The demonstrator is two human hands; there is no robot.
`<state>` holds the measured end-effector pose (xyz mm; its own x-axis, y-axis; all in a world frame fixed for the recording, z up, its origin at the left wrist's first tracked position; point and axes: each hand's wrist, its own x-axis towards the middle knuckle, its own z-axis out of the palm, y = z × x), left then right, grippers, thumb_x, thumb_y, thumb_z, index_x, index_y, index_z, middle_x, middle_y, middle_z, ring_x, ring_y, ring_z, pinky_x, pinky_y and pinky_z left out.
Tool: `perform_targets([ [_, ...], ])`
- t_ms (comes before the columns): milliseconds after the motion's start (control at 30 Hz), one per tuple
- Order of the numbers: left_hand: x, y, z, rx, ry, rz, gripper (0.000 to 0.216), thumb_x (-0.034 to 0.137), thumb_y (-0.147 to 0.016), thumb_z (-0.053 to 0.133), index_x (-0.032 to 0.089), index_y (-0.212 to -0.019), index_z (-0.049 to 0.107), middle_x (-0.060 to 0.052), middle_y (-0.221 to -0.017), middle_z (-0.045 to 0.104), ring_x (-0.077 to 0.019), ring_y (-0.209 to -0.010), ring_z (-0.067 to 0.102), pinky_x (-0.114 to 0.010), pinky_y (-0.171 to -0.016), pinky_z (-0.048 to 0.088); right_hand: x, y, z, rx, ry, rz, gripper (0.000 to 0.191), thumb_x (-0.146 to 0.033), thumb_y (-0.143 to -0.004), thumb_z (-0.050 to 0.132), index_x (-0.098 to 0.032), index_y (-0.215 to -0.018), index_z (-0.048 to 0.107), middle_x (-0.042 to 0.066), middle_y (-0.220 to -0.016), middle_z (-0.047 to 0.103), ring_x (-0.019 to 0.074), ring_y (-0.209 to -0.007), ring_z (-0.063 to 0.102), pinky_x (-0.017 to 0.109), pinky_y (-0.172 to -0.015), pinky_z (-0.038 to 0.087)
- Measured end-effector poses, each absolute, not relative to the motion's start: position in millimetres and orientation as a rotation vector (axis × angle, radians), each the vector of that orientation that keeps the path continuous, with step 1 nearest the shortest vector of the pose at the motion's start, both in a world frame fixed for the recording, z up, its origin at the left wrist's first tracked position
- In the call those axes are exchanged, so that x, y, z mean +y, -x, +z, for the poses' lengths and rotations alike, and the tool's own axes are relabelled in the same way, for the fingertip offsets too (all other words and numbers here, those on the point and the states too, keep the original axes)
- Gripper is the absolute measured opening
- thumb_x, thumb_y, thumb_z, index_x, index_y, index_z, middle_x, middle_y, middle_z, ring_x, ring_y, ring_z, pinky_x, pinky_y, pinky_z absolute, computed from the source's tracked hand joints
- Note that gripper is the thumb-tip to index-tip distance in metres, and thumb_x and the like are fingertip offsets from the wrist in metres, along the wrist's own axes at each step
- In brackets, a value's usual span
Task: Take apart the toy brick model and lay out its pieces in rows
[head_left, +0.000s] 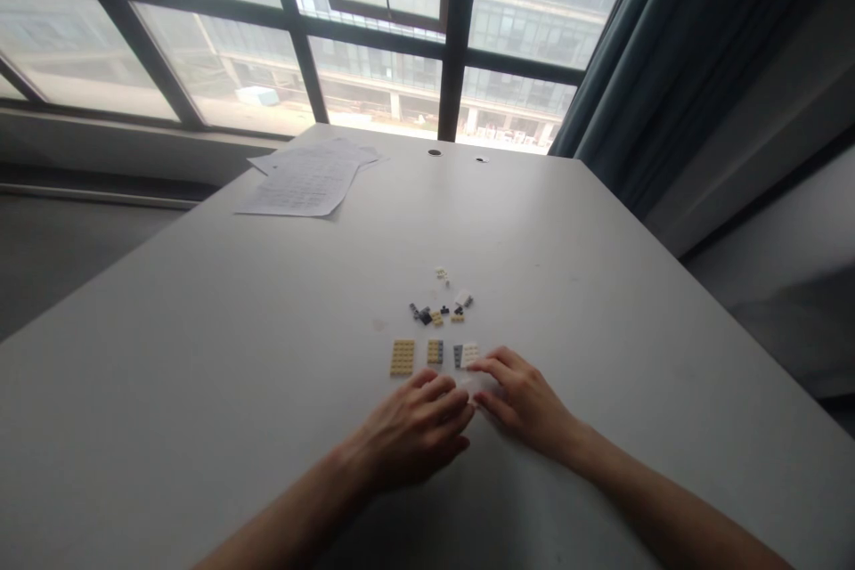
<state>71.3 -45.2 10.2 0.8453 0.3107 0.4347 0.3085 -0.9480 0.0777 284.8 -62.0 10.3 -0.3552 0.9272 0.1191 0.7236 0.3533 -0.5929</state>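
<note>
Both hands rest low on a pale grey table, fingertips meeting. My left hand is curled, fingers bent together. My right hand is also curled, its fingers pinching toward the left hand over something small and pale that I cannot make out. Just beyond the fingers lie a tan studded plate, a smaller tan-and-grey plate, and a grey-and-white plate. Farther off sits a scatter of several tiny dark, tan and white bricks.
Printed paper sheets lie at the table's far left. Two small round holes mark the far edge. A large window runs behind the table and a dark curtain hangs at the right.
</note>
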Motion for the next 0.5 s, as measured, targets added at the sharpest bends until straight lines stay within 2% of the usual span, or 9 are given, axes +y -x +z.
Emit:
perform_targets([
  [133, -44, -72, 8, 0.546, -3.014, 0.600, 0.023, 0.031, -0.090, 0.053, 0.017, -0.109, 0.055, -0.008, -0.096, 0.062, -0.0196, -0.088, 0.054, -0.035, -0.080, 0.042, -14, -290, 16, -1.966, 1.596, 0.506, 0.024, -0.016, -0.084, 0.056, -0.021, -0.106, 0.064, 0.004, -0.100, 0.061, 0.0150, -0.077, 0.057, 0.029, -0.077, 0.047],
  [333, -46, -74, 7, 0.533, -3.033, 0.498, 0.020, 0.029, -0.090, 0.053, 0.016, -0.105, 0.055, -0.007, -0.093, 0.061, -0.0196, -0.085, 0.054, -0.035, -0.078, 0.039, 53, -274, 16, -1.980, 1.834, 0.360, 0.032, -0.034, -0.084, 0.061, -0.017, -0.110, 0.065, 0.007, -0.105, 0.062, 0.0150, -0.081, 0.060, 0.026, -0.079, 0.045],
  [500, -46, -73, 3, 0.514, -3.028, 0.505, 0.022, 0.029, -0.089, 0.054, 0.015, -0.106, 0.055, -0.007, -0.096, 0.060, -0.0193, -0.086, 0.053, -0.036, -0.078, 0.040, 66, -263, 13, -2.050, 1.918, 0.284, 0.022, -0.032, -0.082, 0.062, -0.017, -0.096, 0.069, 0.009, -0.098, 0.064, 0.0187, -0.084, 0.060, 0.029, -0.081, 0.043],
])
